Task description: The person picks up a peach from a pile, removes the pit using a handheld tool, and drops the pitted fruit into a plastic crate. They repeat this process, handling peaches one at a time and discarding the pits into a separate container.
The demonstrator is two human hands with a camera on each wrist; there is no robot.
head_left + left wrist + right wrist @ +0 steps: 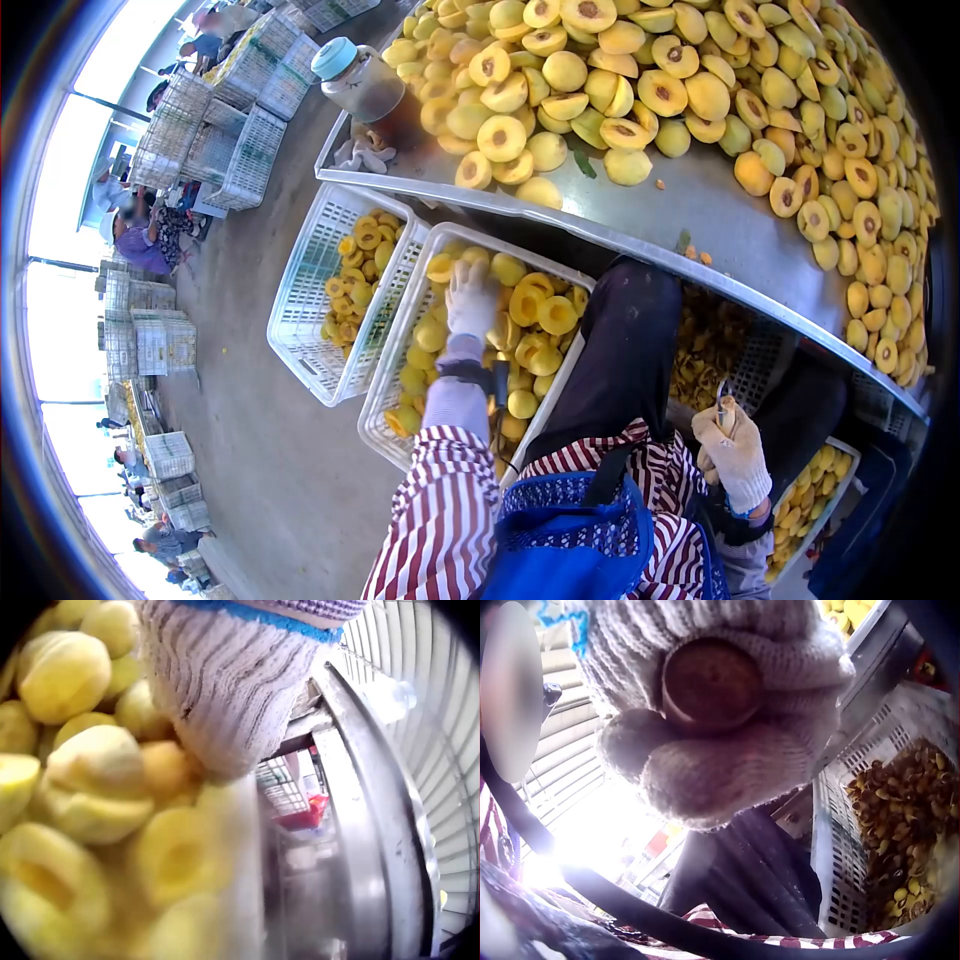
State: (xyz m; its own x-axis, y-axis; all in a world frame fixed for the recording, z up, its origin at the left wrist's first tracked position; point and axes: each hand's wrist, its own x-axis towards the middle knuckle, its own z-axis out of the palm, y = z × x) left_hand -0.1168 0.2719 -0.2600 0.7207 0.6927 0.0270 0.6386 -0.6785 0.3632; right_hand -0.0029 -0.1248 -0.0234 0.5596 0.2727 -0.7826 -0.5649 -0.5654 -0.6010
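Note:
My left hand (470, 298), in a whitish knit glove, rests with its fingers extended on halved yellow fruit (535, 310) in a white plastic crate (375, 405). The left wrist view shows the glove (232, 690) beside the fruit halves (67, 675), its fingertips hidden. My right hand (735, 455), also gloved, is held above my lap and grips a wooden-handled tool (727, 408) with a small curved metal end. In the right wrist view the round butt of the handle (712, 682) shows within the curled fingers.
A metal table (640, 215) bears a large heap of halved fruit (690, 95) and a lidded jar (360, 85). Another fruit crate (300, 290) stands at left. Below the table edge is a crate of brown pits and scraps (900, 817). Stacked crates (240, 150) and people line the far left.

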